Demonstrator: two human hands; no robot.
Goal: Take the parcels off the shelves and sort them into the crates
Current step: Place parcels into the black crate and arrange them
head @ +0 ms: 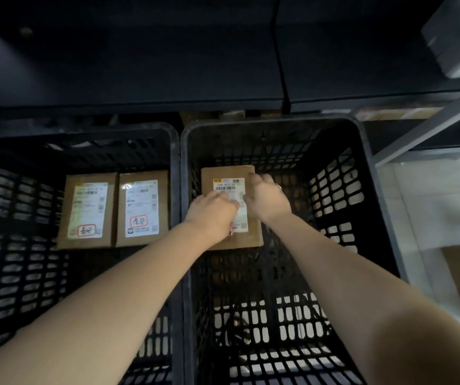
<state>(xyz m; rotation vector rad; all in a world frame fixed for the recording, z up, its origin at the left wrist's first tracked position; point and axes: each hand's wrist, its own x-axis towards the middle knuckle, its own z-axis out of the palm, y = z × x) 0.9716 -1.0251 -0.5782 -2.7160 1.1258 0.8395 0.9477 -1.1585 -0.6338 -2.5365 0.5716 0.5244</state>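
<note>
black slatted plastic right-hand crate (334,187) holds the flat brown cardboard parcel (223,173) on its floor, and i see my right hand (267,198) resting straight-fingered across it while my left hand (212,209) bends its fingers onto the label (229,183), grip unclear.

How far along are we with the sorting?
Done: two parcels lie side by side in the left crate. In hand: a third parcel is in the right crate, left hand and right hand both on it. Left: the shelves are too dark to tell what remains.
</note>
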